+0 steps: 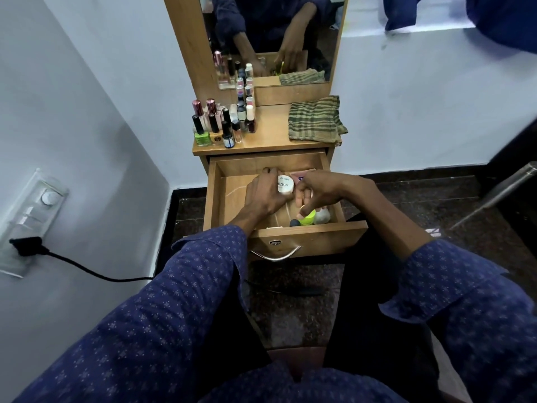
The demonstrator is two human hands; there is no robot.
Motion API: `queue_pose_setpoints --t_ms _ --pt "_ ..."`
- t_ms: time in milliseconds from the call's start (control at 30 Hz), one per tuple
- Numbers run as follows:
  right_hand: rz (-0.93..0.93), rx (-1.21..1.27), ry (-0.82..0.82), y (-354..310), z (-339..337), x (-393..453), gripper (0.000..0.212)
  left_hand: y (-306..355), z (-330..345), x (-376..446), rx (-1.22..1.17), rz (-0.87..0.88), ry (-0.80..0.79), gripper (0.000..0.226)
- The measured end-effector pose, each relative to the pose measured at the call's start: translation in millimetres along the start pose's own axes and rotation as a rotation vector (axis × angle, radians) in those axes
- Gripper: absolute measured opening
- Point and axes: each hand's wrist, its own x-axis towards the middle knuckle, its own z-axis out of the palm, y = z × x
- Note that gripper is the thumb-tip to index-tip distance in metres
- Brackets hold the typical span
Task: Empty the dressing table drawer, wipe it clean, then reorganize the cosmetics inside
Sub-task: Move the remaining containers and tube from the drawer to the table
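Dressing table: light wood, narrow, set against a pale wall; its top carried goods at both ends.
Mirror: upright in a wooden frame at the back of the table; it reflected arms, bottles and cloth.
Drawer: pulled fully out toward the person; wooden floor largely bare on its left half; curved metal handle and a small lock on its front.
Cloth: green and tan striped, folded, lying on the right end of the table top.
Left hand: inside the drawer, fingers curled around a white jar, gripping it from the left.
Right hand: inside the drawer, just beside the left hand; fingers bent inward and bunched near the jar; whether they pinched anything could not be told.
Bottles: a close cluster of nail polish and small cosmetic bottles, upright on the left end of the table top; one green, several dark-capped, two with pink caps.
Jar: white, round, black print reading "POLISH", held above the drawer floor between the two hands.
Loose items: a yellow-green piece, a whitish round piece and a dark tip lay together at the drawer's front right corner; a pink packet lay near the back, partly hidden by the hands.
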Motion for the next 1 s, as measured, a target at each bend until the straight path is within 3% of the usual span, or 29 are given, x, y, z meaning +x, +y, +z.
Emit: queue_pose_setpoints --t_ms 233,433,600,1000 --pt "0.043 -0.035 0.023 -5.8 10.1 4.5 0.024 -4.0 -31.0 -13.9 -0.036 0.098 0.297 0.061" --pt "0.041 -0.102 0.038 -10.4 12.9 8.6 0.020 -10.7 -56.8 -3.5 -0.158 0.013 0.448 0.064" --pt "-0.034 -0.141 0.200 -11.0 -3.3 3.6 0.016 -14.6 -63.0 7.8 -0.114 -0.016 0.430 0.063" --pt "-0.242 0.159 0.786 -19.5 -63.7 2.9 0.038 -9.3 -61.8 16.7 0.064 0.003 0.425 0.038"
